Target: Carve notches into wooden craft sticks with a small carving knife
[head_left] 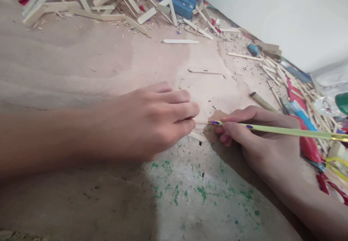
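My left hand (pixel 160 119) rests at the middle of the board, its fingers curled and closed. A thin pale wooden stick (pixel 202 121) sticks out from between its fingertips; the rest of it is hidden. My right hand (pixel 258 136) pinches a light green pencil (pixel 285 129) with purple spots and a gold band at its back end. The pencil's tip is at the stick's end, just right of my left fingertips; whether they touch I cannot tell. Beneath them, a flat wooden stick (pixel 197 136) lies on the board.
Piled craft sticks (pixel 119 1) cover the back, around a blue block (pixel 181 3). More sticks, a red-handled tool (pixel 310 143), yellow-handled scissors (pixel 337 166) and a clear bottle with a green cap (pixel 342 103) lie at the right. A dowel (pixel 262 101) lies beyond my right hand.
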Demonstrator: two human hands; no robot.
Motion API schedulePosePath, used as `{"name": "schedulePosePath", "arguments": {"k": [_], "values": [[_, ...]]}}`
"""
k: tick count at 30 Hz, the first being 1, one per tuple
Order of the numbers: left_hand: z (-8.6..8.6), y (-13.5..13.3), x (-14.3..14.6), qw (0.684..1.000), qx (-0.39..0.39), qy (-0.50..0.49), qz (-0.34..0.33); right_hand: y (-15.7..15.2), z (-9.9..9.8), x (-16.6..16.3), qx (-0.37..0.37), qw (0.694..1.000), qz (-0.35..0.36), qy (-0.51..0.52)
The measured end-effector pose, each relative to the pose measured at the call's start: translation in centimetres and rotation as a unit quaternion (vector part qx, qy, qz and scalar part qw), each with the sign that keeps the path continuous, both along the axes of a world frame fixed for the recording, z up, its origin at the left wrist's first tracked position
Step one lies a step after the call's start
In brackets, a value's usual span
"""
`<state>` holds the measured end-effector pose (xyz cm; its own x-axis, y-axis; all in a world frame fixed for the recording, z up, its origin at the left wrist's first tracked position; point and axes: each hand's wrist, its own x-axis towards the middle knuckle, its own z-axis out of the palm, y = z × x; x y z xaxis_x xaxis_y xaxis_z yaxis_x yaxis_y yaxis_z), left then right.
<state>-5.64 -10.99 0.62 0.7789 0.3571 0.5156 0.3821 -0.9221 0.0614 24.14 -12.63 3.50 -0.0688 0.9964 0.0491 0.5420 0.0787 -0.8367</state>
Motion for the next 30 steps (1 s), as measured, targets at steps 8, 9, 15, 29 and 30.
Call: {"name": "schedulePosePath", "arguments": {"k": [8,9,15,29,30], "values": [[0.17,-0.04,-0.10,1.000,-0.009,0.006,-0.006,0.11,0.38,-0.22,-0.008,1.000,-0.003,0.005],[0.15,-0.06,-0.09,1.000,-0.010,0.008,-0.007,0.04,0.27,-0.12,-0.008,1.000,-0.004,0.003],[-0.01,-0.09,0.02,1.000,-0.003,0.004,0.001,0.07,0.20,-0.13,-0.020,1.000,-0.007,0.013],[-0.02,-0.02,-0.02,1.000,-0.007,0.007,0.002,-0.05,0.19,0.00,-0.034,0.999,0.002,0.041],[-0.08,-0.06,-0.01,1.000,-0.007,0.000,0.004,-0.08,0.14,0.07,-0.029,0.999,0.005,0.037]]}}
